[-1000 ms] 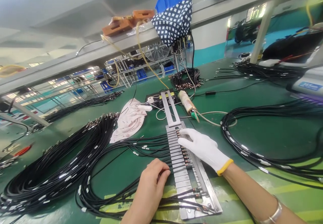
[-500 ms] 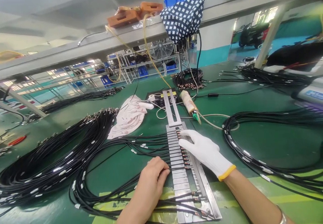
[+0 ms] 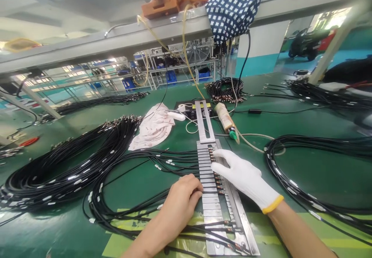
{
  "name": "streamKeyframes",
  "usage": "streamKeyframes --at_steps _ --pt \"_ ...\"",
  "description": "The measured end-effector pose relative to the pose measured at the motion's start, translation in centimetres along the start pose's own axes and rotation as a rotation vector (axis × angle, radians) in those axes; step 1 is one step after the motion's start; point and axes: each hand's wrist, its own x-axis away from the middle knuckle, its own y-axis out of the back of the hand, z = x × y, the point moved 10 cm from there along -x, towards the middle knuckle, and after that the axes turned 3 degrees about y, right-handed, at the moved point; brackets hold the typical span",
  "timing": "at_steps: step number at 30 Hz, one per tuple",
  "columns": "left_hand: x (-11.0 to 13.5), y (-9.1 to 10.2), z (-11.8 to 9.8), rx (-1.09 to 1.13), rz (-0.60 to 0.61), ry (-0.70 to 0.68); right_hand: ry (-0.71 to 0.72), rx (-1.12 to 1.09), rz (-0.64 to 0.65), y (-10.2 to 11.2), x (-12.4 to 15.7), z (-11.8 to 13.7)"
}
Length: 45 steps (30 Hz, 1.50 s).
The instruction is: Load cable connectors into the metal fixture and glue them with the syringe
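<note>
A slotted metal fixture (image 3: pixel 213 207) lies lengthwise in front of me, with several black cables (image 3: pixel 183 161) running into its slots from the left. Their metal connector ends (image 3: pixel 217 178) sit in a row along its middle. My bare left hand (image 3: pixel 183 196) is at the fixture's left edge, thumb and forefinger closed on a black cable; the grip point is partly hidden. In a white glove with a yellow cuff, my right hand (image 3: pixel 242 174) rests over the upper connectors. Its thumb and fingers are apart, the fingertips touching or just above the connectors.
Large cable coils lie at left (image 3: pixel 72 169) and right (image 3: pixel 290 184). Beyond the fixture are a slotted metal bar (image 3: pixel 200 126), a black box (image 3: pixel 188 112), a wrapped tool with a green tip (image 3: pixel 225 118) and a pale cloth (image 3: pixel 155 128). A shelf beam (image 3: pixel 122 37) crosses overhead.
The camera view has shifted, so the scene sits a little further right. Both hands keep nearly the same places at the fixture.
</note>
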Motion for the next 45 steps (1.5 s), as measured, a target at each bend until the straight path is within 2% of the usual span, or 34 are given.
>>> streamKeyframes --at_steps 9,16,19,22,24,26,29,34,37,40,45 --pt "-0.1 -0.4 -0.1 0.042 -0.004 0.018 0.053 0.292 0.236 -1.3 1.6 1.6" --pt "0.0 -0.3 -0.6 0.043 0.004 0.008 0.047 0.362 0.231 -1.6 1.5 2.1" --pt "0.6 -0.8 -1.3 -0.109 -0.015 -0.042 0.1 0.411 0.239 -1.8 1.6 2.8" --pt "1.7 -2.1 -2.0 -0.428 -0.024 -0.135 0.145 0.438 0.233 -2.0 1.7 3.2" --pt "2.4 -3.2 -2.2 -0.605 0.0 -0.208 0.162 0.437 0.216 -2.0 1.7 3.2" --pt "2.9 -3.8 -2.1 -0.676 0.037 -0.245 0.183 0.427 0.19 -2.0 1.7 3.1" --pt "3.0 -2.8 -2.0 -0.571 0.051 -0.216 0.209 0.394 0.162 -1.9 1.6 3.3" --pt "3.8 1.0 -2.5 -0.15 -0.018 -0.114 0.123 0.301 0.166 -1.8 1.5 3.0" --pt "4.9 0.4 -0.8 -0.013 0.117 0.033 0.166 0.259 0.125 -1.7 1.4 3.3" --pt "5.7 -0.7 1.1 0.004 0.217 0.127 0.185 0.186 0.065 -1.3 1.2 3.1" --pt "4.7 0.4 2.8 0.059 0.118 0.157 0.035 0.028 0.041 -0.2 0.7 1.8"
